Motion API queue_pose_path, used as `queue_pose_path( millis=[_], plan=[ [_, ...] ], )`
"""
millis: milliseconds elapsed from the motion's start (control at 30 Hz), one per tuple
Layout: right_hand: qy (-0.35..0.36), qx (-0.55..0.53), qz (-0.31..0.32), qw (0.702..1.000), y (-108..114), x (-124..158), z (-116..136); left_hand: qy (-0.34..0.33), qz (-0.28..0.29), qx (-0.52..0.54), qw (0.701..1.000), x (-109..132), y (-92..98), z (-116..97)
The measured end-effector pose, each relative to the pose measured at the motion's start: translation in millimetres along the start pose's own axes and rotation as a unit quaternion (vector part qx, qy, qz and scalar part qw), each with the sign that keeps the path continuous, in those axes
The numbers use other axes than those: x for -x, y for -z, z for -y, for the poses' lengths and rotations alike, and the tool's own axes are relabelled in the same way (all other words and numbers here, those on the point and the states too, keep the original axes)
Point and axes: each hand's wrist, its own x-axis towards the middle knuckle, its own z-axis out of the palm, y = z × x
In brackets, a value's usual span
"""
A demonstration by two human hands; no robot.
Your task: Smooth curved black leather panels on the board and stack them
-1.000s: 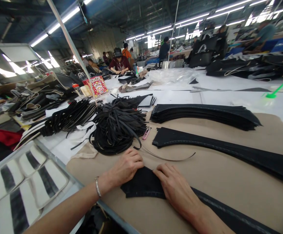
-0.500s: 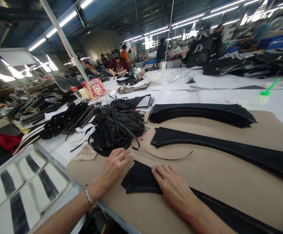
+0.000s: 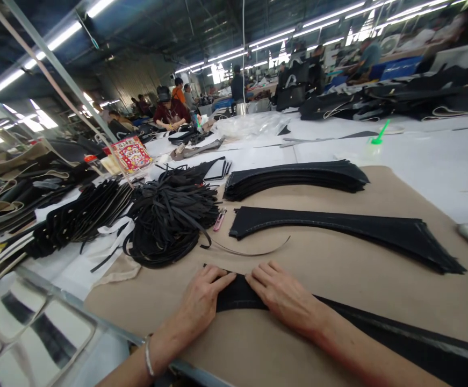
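Left hand [image 3: 203, 298] and right hand [image 3: 288, 298]: both grips flat and spread, fingertips pressing the near end of a long black leather panel [image 3: 237, 294] on the tabletop [image 3: 338, 269]. Long axis runs rightward from the grip, under the right forearm. Panel's far end is cut off at the frame edge; the hands cover its near edge.

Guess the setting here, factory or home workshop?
Likely a factory floor for leather or bag goods. Both hands, left hand and right hand, press a black cut panel flat; beside it lie a stack of curved black panels and a heap of black strips. Other workers sit at long tables behind.
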Motion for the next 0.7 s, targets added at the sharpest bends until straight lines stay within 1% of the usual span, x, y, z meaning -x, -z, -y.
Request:
queue_pose_path(
  millis=[167,333,400,500,600,700],
  plan=[
    [-0.004,-0.012,0.012,1.0,6,17,-6,-0.015,0.004,-0.068,0.998,1,-4.0,-4],
    [-0.001,-0.007,0.012,1.0,13,32,-11,-0.041,-0.006,-0.091,0.995,-2,-5.2,-3],
    [-0.005,-0.005,0.012,1.0,15,37,-11,-0.059,0.01,-0.078,0.995,-4,-3.9,-4],
    [-0.014,-0.005,0.01,1.0,17,44,-12,-0.07,0.052,-0.073,0.994,-9,-1.1,-7],
    [-0.018,-0.004,0.007,1.0,19,51,-13,-0.075,0.08,-0.112,0.988,-14,1.4,-12],
    [-0.02,0.005,0.012,1.0,23,57,-16,-0.079,0.095,-0.144,0.982,-17,2.7,-17]
  ],
)
